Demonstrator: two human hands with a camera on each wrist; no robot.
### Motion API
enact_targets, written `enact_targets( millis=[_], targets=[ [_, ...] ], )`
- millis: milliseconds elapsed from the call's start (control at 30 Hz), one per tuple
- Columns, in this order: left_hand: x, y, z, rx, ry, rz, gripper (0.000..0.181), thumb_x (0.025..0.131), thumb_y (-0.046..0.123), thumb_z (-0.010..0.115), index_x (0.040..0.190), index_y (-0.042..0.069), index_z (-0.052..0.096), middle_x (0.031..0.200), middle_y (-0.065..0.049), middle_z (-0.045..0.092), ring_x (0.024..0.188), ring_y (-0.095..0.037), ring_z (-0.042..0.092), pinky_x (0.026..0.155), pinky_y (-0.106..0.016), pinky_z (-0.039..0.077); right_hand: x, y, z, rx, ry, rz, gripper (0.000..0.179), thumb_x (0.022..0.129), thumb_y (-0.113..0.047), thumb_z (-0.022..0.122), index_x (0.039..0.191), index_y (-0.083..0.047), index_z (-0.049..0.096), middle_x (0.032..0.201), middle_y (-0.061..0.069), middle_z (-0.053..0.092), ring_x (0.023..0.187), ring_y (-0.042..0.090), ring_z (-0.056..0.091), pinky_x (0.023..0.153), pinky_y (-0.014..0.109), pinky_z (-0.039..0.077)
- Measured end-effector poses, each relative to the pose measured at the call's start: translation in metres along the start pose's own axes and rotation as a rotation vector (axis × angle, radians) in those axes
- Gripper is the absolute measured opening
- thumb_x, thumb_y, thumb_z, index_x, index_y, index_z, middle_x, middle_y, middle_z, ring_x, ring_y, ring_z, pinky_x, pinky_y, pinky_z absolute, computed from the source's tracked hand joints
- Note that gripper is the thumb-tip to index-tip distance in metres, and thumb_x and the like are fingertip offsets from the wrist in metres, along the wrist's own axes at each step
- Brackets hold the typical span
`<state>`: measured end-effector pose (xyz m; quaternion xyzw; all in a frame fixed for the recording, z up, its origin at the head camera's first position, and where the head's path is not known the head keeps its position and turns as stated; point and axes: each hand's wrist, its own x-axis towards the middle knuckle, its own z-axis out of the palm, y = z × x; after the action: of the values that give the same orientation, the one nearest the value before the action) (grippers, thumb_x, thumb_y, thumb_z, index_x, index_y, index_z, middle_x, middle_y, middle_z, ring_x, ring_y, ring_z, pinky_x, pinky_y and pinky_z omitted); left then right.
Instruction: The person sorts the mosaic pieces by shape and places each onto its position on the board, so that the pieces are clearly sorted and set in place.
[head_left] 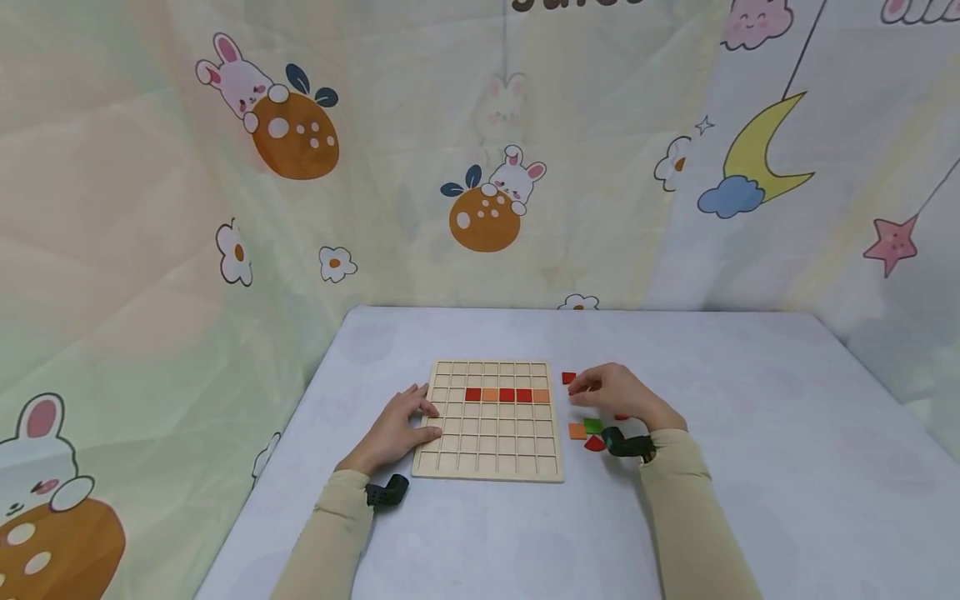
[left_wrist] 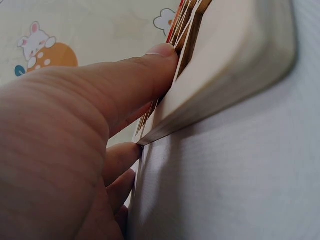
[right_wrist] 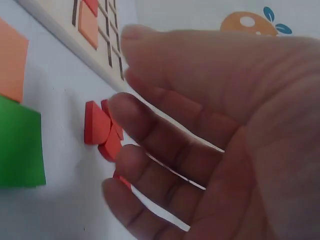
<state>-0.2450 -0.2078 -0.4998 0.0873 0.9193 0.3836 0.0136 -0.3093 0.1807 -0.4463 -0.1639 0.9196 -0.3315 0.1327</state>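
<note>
A pale wooden grid board (head_left: 487, 458) lies on the table, with a row of red and orange square tiles (head_left: 507, 395) in its upper part. My left hand (head_left: 392, 429) rests on the board's left edge; the thumb (left_wrist: 155, 65) lies on top of the grid, and other fingers touch its side. Right of the board, my right hand (head_left: 617, 392) hovers over loose pieces with its fingers loosely bent. Its thumb and index tips are apart, and nothing shows between them. Red pieces (right_wrist: 97, 122) lie just beyond the fingertips, partly hidden by them.
By the right wrist lie an orange square (head_left: 577, 431), a green square (head_left: 592, 426) and a red rounded piece (head_left: 595, 444). Another red piece (head_left: 568, 377) sits near the board's upper right corner. A patterned cloth (head_left: 405, 275) hangs behind the white table (head_left: 750, 375).
</note>
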Motion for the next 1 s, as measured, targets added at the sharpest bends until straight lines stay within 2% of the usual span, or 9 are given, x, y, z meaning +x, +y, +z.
enact_targets(
  millis=[133,233,567,1000],
  targets=[
    [0.000,0.000,0.001,0.001,0.002,-0.003,0.022,0.081,0.026,0.080,0.095,0.022,0.062,0.157,-0.011,0.033,0.149,-0.029,0.017,0.122,-0.049,0.006,-0.004,0.003,-0.002,0.003,-0.075,0.037,0.023,0.087,-0.027,0.073,0.105,-0.013,0.072,0.098,-0.001,0.067,0.087,0.019,0.055,0.068,0.029,0.050],
    [0.000,0.000,0.001,0.001,0.003,-0.001,0.022,0.081,0.025,0.080,0.095,0.022,0.063,0.157,-0.011,0.033,0.149,-0.029,0.017,0.123,-0.048,0.006,-0.008,0.006,-0.005,-0.005,-0.101,0.043,0.023,0.087,-0.025,0.073,0.105,-0.011,0.072,0.095,0.000,0.067,0.084,0.019,0.055,0.066,0.030,0.051],
    [0.000,-0.001,0.001,0.001,0.009,-0.001,0.022,0.081,0.025,0.080,0.095,0.022,0.062,0.157,-0.010,0.033,0.149,-0.029,0.017,0.122,-0.050,0.008,-0.014,0.021,-0.009,-0.049,-0.154,0.108,0.023,0.080,-0.022,0.080,0.099,-0.012,0.071,0.087,0.000,0.065,0.087,0.020,0.054,0.074,0.032,0.047],
    [-0.001,0.000,0.000,-0.004,0.009,0.004,0.022,0.081,0.025,0.080,0.095,0.022,0.063,0.157,-0.011,0.033,0.149,-0.030,0.017,0.122,-0.052,0.008,-0.016,0.018,-0.005,-0.033,-0.157,0.102,0.021,0.076,-0.012,0.080,0.093,-0.010,0.067,0.076,0.003,0.056,0.079,0.020,0.052,0.067,0.030,0.043]
  ],
)
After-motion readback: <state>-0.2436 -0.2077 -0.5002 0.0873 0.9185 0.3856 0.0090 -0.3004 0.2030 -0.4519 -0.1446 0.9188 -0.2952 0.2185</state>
